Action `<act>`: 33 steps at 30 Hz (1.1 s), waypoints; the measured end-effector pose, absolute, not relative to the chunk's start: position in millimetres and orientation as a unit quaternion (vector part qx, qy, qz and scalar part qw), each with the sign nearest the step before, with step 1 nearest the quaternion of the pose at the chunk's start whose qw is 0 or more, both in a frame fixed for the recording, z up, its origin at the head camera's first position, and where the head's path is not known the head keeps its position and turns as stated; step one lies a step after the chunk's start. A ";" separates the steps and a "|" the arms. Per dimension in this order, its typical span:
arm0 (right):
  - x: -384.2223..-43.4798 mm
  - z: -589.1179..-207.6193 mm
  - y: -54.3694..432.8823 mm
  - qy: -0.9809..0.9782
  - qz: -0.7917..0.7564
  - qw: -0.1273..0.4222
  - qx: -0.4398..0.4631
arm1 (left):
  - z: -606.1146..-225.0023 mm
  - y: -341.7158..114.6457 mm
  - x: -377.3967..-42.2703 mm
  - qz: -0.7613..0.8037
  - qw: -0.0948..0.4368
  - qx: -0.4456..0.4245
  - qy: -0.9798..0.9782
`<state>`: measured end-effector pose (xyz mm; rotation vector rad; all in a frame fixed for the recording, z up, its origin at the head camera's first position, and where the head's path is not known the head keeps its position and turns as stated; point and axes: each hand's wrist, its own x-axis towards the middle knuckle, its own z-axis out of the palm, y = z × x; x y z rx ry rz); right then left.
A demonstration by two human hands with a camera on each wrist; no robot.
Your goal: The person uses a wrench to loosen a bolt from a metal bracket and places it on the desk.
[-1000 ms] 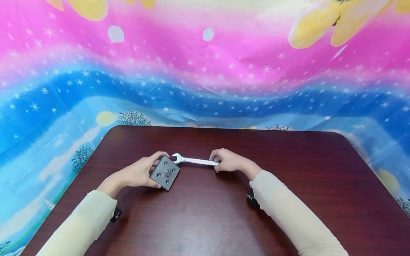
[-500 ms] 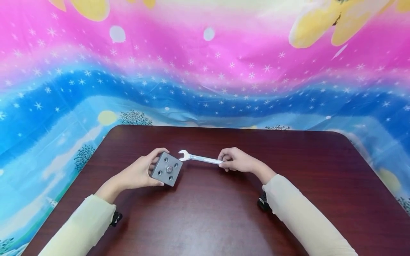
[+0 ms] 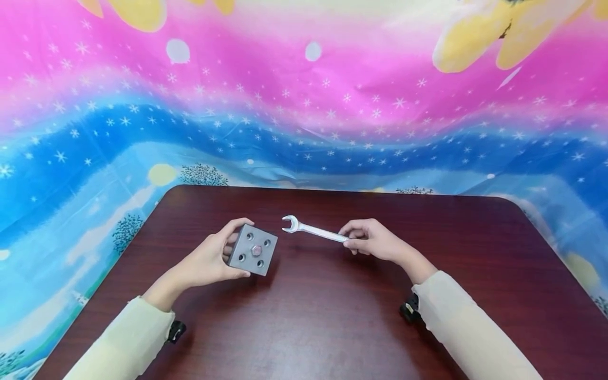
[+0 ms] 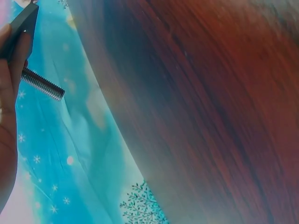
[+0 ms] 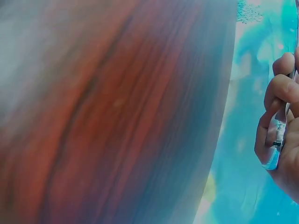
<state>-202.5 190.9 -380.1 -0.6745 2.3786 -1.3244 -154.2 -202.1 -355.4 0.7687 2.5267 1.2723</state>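
My left hand (image 3: 209, 256) grips a square grey metal plate (image 3: 248, 259) by its edges, thumb below and a finger over the top. The plate has a hole near each corner and a hex bolt head (image 3: 257, 250) at its centre. In the left wrist view the bolt's threaded shank (image 4: 43, 84) sticks out behind the plate. My right hand (image 3: 372, 240) holds a silver wrench (image 3: 319, 231) by its far end, thumb and fingers curled round it. The wrench's open jaw points left, a short gap away from the plate. In the right wrist view the wrench end (image 5: 275, 144) shows inside the curled fingers.
Both hands are above a dark reddish-brown wooden table (image 3: 304, 327) with rounded far corners. A patterned pink and blue cloth (image 3: 304, 105) hangs behind it and along its sides. Black wrist devices (image 3: 177, 331) sit under the light sleeves (image 3: 128, 338).
The right hand has drawn the wrench away to the right, opening a gap from the plate. The left hand has shifted slightly right and turned the plate's face more toward the head camera.
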 end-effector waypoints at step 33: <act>-158.9 -377.6 230.0 0.802 -0.517 0.132 -0.269 | -350.2 -127.2 -145.7 0.493 0.045 0.265 0.828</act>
